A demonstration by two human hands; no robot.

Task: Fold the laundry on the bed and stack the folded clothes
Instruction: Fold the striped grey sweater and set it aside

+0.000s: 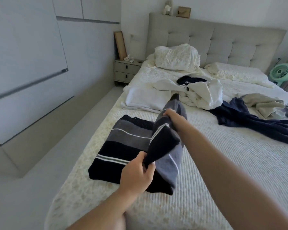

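Observation:
A striped sweater [123, 145] in black, grey and white lies near the bed's left edge, its body flat. One side of it is lifted off the bed. My left hand [136, 173] pinches the near end of that raised part. My right hand [173, 117] grips its far end, higher up, so the raised fabric stands on edge between them. Farther up the bed lies a folded white garment [140, 98]. A heap of white clothes [201, 92] with a dark navy piece [189, 81] sits mid-bed. A navy garment [256, 122] and a beige one [263, 103] are spread to the right.
The cream quilted bed [223, 171] fills the view, with pillows [176, 58] against a grey tufted headboard [223, 42]. A nightstand [125, 70] stands at the far left corner, a green fan [282, 73] at the far right. White wardrobes [23, 63] line the left aisle.

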